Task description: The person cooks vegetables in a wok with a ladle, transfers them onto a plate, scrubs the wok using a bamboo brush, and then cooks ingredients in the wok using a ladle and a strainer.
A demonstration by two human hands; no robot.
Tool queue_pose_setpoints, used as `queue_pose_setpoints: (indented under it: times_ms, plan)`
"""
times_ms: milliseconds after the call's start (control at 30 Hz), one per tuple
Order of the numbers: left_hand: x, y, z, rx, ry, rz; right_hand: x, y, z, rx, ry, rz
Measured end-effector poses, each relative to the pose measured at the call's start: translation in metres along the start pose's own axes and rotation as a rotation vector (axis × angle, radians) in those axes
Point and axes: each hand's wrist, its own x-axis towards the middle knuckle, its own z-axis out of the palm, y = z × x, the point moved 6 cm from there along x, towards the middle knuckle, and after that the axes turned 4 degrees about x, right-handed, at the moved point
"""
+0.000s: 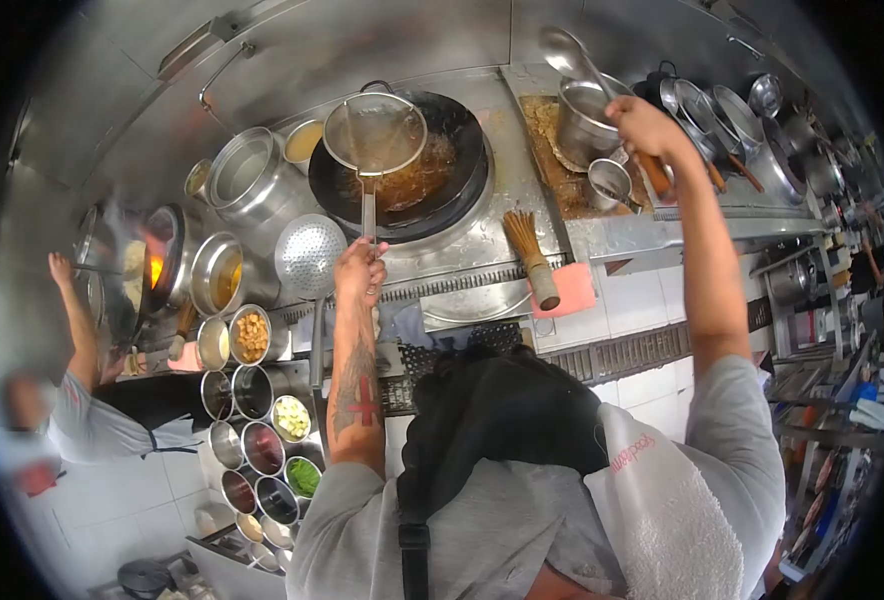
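Note:
My left hand (360, 270) is closed around the handle of a round wire-mesh strainer (374, 132). The strainer is over a dark wok (467, 150) with brown liquid in it. My right hand (647, 128) grips a metal ladle (564, 52) with a wooden handle end showing below the fist. The ladle's bowl is raised above and left of a steel pot (587, 115). A small metal cup (609, 182) with a handle stands just below that pot. Near my left wrist lies a perforated skimmer (311, 255).
A bamboo brush (530, 255) lies by a pink cloth (569, 290) on the counter's front edge. Steel pots (242, 172) stand left of the wok. Several ingredient tins (252, 335) line the lower left. A co-worker (92, 390) works at a flaming wok on the far left.

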Motion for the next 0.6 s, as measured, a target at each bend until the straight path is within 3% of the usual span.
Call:
queue_pose_setpoints:
  times_ms: [33,67,100,133,167,233,267,300,367,467,500,600]
  plan:
    - [0.002,-0.003,0.003,-0.017,0.019,0.001,0.017,0.013,-0.020,-0.048,-0.056,0.050]
    - [0.010,-0.009,0.003,-0.047,0.010,-0.008,0.051,0.035,-0.030,-0.259,-0.112,-0.045]
    - [0.013,-0.011,0.009,-0.062,-0.001,-0.011,0.070,0.052,-0.033,-0.379,-0.159,0.053]
    - [0.016,-0.014,0.014,-0.056,0.004,-0.013,0.102,0.073,-0.025,-0.669,-0.369,-0.320]
    - [0.015,-0.017,0.022,-0.054,0.023,-0.009,0.157,0.123,-0.019,-0.821,-0.333,-0.276]
    - [0.009,-0.018,0.039,-0.062,0.054,-0.013,0.133,0.126,-0.022,-0.128,-0.164,0.346]
    - [0.010,-0.020,0.047,-0.055,0.044,-0.013,0.110,0.115,-0.015,0.173,-0.136,0.457]
    - [0.009,-0.022,0.050,-0.072,0.046,-0.004,0.113,0.123,-0.007,0.402,-0.127,0.529]
    - [0.003,-0.023,0.051,-0.085,0.075,0.006,0.137,0.138,-0.007,0.564,-0.102,0.463]
    - [-0.012,-0.019,0.060,-0.076,0.046,0.016,0.196,0.174,0.003,1.225,-0.226,0.660]
    - [-0.014,-0.020,0.057,-0.074,0.054,0.018,0.193,0.177,0.002,1.226,-0.235,0.662]
    - [-0.012,-0.021,0.055,-0.071,0.054,0.013,0.180,0.172,-0.006,1.914,-0.176,0.932]
